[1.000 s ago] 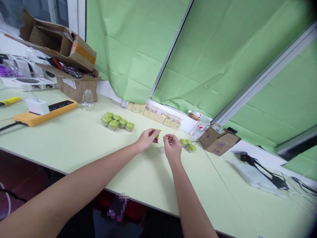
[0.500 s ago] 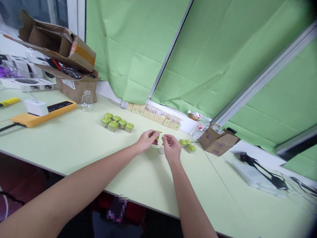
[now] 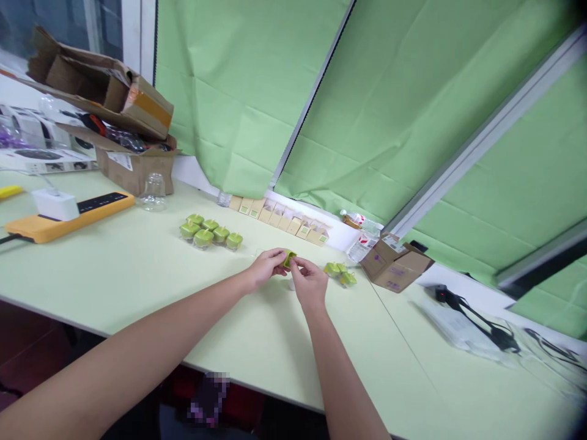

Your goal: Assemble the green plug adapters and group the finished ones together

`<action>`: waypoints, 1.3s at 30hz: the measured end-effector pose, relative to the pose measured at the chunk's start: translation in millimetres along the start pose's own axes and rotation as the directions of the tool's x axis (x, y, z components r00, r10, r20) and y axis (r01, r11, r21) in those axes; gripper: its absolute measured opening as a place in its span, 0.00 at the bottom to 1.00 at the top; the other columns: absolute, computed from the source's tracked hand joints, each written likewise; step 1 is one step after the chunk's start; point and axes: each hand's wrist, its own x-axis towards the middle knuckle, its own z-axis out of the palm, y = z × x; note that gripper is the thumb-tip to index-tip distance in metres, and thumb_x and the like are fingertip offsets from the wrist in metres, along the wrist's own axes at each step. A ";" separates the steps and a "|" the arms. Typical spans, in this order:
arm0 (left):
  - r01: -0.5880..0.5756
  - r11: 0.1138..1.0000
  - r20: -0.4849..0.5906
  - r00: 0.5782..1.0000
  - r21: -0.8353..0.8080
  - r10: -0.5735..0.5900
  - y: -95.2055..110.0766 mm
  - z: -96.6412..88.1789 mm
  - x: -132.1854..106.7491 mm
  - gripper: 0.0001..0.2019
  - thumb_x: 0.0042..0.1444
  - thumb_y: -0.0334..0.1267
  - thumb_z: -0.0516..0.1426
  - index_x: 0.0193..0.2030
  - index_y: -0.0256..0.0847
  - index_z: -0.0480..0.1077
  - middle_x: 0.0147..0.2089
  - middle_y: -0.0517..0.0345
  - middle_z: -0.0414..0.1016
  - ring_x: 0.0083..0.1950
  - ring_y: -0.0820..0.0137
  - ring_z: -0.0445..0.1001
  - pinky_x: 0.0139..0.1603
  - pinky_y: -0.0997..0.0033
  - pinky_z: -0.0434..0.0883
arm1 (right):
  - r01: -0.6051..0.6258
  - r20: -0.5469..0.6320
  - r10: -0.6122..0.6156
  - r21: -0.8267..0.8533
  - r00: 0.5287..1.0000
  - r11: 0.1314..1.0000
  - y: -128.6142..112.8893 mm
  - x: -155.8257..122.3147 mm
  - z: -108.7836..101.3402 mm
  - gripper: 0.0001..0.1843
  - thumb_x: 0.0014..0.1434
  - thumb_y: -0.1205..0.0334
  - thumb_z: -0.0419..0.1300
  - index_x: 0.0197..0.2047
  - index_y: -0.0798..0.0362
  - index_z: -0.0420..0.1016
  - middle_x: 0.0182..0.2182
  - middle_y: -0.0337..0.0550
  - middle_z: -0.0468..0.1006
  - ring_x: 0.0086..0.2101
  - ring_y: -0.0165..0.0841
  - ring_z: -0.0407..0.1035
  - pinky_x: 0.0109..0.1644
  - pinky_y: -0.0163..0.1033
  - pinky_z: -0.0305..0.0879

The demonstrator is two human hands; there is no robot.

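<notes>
No words or numbers are reading legibly. Toward four o'clock, a cardboard box (image 3: 398, 267) is bearing blurred purple print (image 3: 395, 285), and a bottle (image 3: 359, 247) beside it is carrying a blurred red-and-white label (image 3: 365, 241). Toward ten o'clock, a brown carton (image 3: 149, 173) is showing an unreadable white sticker (image 3: 120, 160).

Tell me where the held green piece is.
In the head view, the green piece is just below centre, between the left hand and right hand.
</notes>
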 end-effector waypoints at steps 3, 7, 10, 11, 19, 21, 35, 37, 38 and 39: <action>0.012 1.000 0.016 1.000 0.004 -0.012 -2.7 0.9 -0.7 0.20 0.51 0.48 0.66 0.43 0.36 0.72 0.39 0.53 0.76 0.35 0.72 0.75 0.43 0.68 0.72 | -0.020 -0.011 0.019 -0.057 1.000 0.998 -1.7 -1.7 1.7 0.13 0.53 0.52 0.61 0.35 0.49 0.84 0.27 0.39 0.81 0.22 0.31 0.67 0.31 0.38 0.67; 0.014 1.000 0.032 0.999 -0.004 -0.013 -4.2 2.5 -1.7 0.20 0.50 0.46 0.67 0.43 0.36 0.71 0.42 0.51 0.77 0.42 0.68 0.78 0.52 0.62 0.71 | -0.056 -0.024 0.054 -0.088 0.998 0.995 -2.3 -2.3 3.2 0.13 0.53 0.52 0.60 0.34 0.48 0.84 0.25 0.38 0.80 0.21 0.32 0.67 0.31 0.39 0.67; -0.011 1.000 0.041 0.999 0.003 0.011 -3.6 4.1 -3.0 0.19 0.49 0.44 0.68 0.42 0.35 0.72 0.44 0.50 0.78 0.45 0.66 0.78 0.56 0.58 0.70 | -0.041 -0.020 0.039 -0.131 0.999 0.990 -2.5 -1.5 2.8 0.12 0.52 0.52 0.60 0.31 0.48 0.83 0.25 0.39 0.81 0.21 0.33 0.68 0.32 0.39 0.66; -0.013 1.000 0.040 0.999 0.009 0.012 -3.4 4.4 -3.5 0.19 0.49 0.44 0.68 0.42 0.35 0.72 0.43 0.50 0.78 0.45 0.66 0.78 0.56 0.57 0.70 | -0.041 -0.015 0.039 -0.143 0.999 0.989 -2.3 -1.3 2.5 0.12 0.52 0.53 0.61 0.31 0.48 0.83 0.25 0.39 0.81 0.21 0.33 0.68 0.32 0.39 0.66; -0.046 0.988 0.043 0.998 0.146 0.040 -4.2 2.8 -4.1 0.23 0.47 0.45 0.68 0.47 0.34 0.75 0.45 0.46 0.78 0.45 0.64 0.78 0.54 0.55 0.72 | -0.109 0.019 0.111 -0.074 0.994 0.991 6.2 -2.2 3.6 0.14 0.53 0.53 0.59 0.34 0.51 0.82 0.25 0.40 0.80 0.22 0.33 0.68 0.31 0.38 0.65; -0.029 0.987 0.021 0.999 0.157 0.026 -3.3 2.7 -3.0 0.21 0.49 0.44 0.67 0.47 0.34 0.76 0.45 0.46 0.79 0.43 0.66 0.78 0.54 0.57 0.73 | -0.126 0.019 0.127 -0.049 0.992 0.991 7.3 -1.6 3.4 0.14 0.53 0.52 0.59 0.35 0.51 0.82 0.25 0.40 0.80 0.22 0.32 0.67 0.30 0.38 0.64; -0.093 0.802 -0.009 0.992 0.590 0.122 -1.3 -18.1 3.9 0.08 0.51 0.30 0.57 0.36 0.35 0.76 0.30 0.57 0.78 0.30 0.72 0.76 0.36 0.73 0.73 | -0.118 0.168 0.115 0.005 0.979 0.993 17.3 1.1 3.2 0.15 0.53 0.53 0.61 0.38 0.52 0.82 0.32 0.43 0.81 0.27 0.33 0.71 0.35 0.40 0.70; -0.112 0.760 0.013 0.991 0.640 0.136 -0.6 -17.8 2.4 0.07 0.51 0.31 0.56 0.36 0.36 0.74 0.30 0.57 0.77 0.30 0.72 0.76 0.35 0.74 0.72 | -0.089 0.172 0.090 -0.017 0.981 0.996 17.1 1.7 2.5 0.14 0.54 0.53 0.60 0.39 0.52 0.82 0.33 0.43 0.81 0.28 0.33 0.72 0.37 0.40 0.71; -0.115 0.746 0.014 0.990 0.656 0.140 0.6 -16.7 1.4 0.07 0.51 0.32 0.56 0.35 0.36 0.74 0.30 0.58 0.77 0.30 0.72 0.76 0.34 0.74 0.72 | -0.069 0.170 0.072 -0.025 0.983 0.997 16.8 2.3 2.1 0.14 0.55 0.54 0.60 0.39 0.52 0.82 0.34 0.43 0.82 0.29 0.33 0.72 0.38 0.41 0.71; -0.114 0.735 0.009 0.989 0.668 0.144 2.2 -15.3 0.3 0.06 0.51 0.32 0.55 0.35 0.37 0.72 0.29 0.58 0.76 0.30 0.72 0.76 0.33 0.74 0.71 | -0.049 0.164 0.053 -0.028 0.985 0.998 16.6 2.9 1.7 0.14 0.55 0.54 0.60 0.39 0.51 0.82 0.34 0.43 0.82 0.29 0.33 0.72 0.38 0.41 0.71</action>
